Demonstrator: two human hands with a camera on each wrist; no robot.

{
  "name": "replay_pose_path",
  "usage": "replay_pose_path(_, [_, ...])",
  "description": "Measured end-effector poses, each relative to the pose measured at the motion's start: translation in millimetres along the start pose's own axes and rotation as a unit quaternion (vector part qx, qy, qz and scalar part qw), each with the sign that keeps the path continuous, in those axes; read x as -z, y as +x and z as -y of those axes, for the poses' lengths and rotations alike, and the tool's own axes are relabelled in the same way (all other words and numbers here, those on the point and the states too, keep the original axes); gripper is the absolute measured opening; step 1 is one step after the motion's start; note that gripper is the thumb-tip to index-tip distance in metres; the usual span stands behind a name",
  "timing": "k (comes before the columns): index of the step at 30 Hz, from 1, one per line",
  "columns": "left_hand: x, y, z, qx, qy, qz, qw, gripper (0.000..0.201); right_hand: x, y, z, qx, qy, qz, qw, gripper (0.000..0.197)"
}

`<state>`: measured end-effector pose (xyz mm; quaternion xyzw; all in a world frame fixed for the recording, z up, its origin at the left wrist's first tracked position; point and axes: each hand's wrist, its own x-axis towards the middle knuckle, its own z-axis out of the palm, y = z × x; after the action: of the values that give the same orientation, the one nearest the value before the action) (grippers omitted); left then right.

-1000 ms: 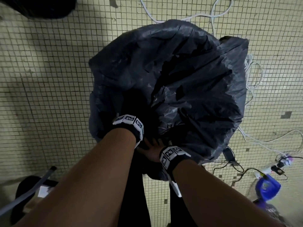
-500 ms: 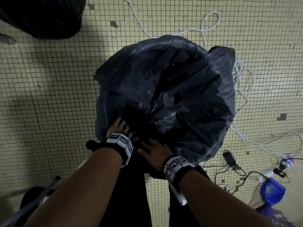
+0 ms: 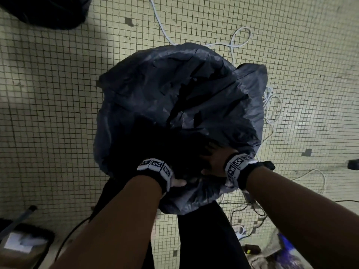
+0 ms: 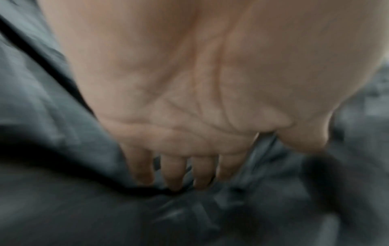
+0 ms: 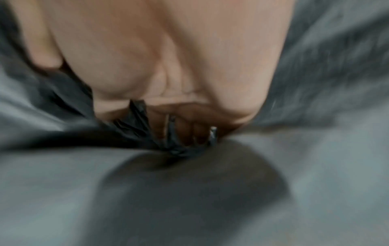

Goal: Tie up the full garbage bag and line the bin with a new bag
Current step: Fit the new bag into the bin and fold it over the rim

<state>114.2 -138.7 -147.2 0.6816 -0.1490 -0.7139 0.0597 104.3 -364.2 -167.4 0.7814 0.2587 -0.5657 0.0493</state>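
Note:
A large dark grey garbage bag (image 3: 174,94) billows over the tiled floor in the head view, its plastic creased and puffed up. The bin itself is hidden under it. My left hand (image 3: 177,183) lies at the bag's near edge, mostly hidden by the wrist band. In the left wrist view, the fingers (image 4: 174,174) reach out straight into a fold of the bag (image 4: 63,208). My right hand (image 3: 213,162) is at the near right edge. Its fingers (image 5: 189,131) are curled around a bunch of crumpled bag plastic (image 5: 136,123).
Another black bag (image 3: 48,12) sits at the far left. White cables (image 3: 272,105) loop on the floor behind and right of the bag. Black leads (image 3: 250,210) and a blue object (image 3: 287,247) lie at the near right. A dark tray (image 3: 25,243) is near left.
My hands have spread apart along the bag's near edge, and the right hand has moved to the right. The bag's near side has been gathered toward me.

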Motion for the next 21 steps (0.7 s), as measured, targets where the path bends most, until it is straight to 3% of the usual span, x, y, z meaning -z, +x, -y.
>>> replay_pose_path(2, [-3,14,-31,-0.092,-0.037,0.004,0.995,0.091,1,0,-22,-0.048,-0.020,0.026,0.998,0.077])
replay_pose_path(4, [-9,19,-67,-0.132,-0.062,0.010,0.989,0.096,2,1,-31,-0.039,-0.010,0.051,0.998,0.071])
replay_pose_path(7, [-28,22,-101,-0.126,-0.132,0.003,0.983,0.098,25,4,-32,-0.014,0.019,0.064,0.998,0.057])
replay_pose_path(10, [-41,21,-112,-0.115,-0.142,-0.023,0.983,0.090,49,4,-34,0.015,-0.006,0.025,1.000,0.060])
replay_pose_path(13, [-32,20,-109,-0.105,-0.157,-0.047,0.981,0.111,71,-5,-39,0.035,-0.063,0.004,0.997,0.054])
replay_pose_path(15, [-23,17,-115,-0.108,-0.167,-0.083,0.977,0.115,75,-11,-48,0.051,-0.127,-0.026,0.990,0.053])
replay_pose_path(18, [-23,18,-134,-0.155,-0.239,-0.083,0.955,0.102,60,-17,-69,0.000,-0.294,0.053,0.954,0.064])
replay_pose_path(21, [-32,26,-140,-0.172,-0.236,-0.045,0.955,0.094,52,-20,-75,-0.035,-0.320,0.117,0.940,0.070])
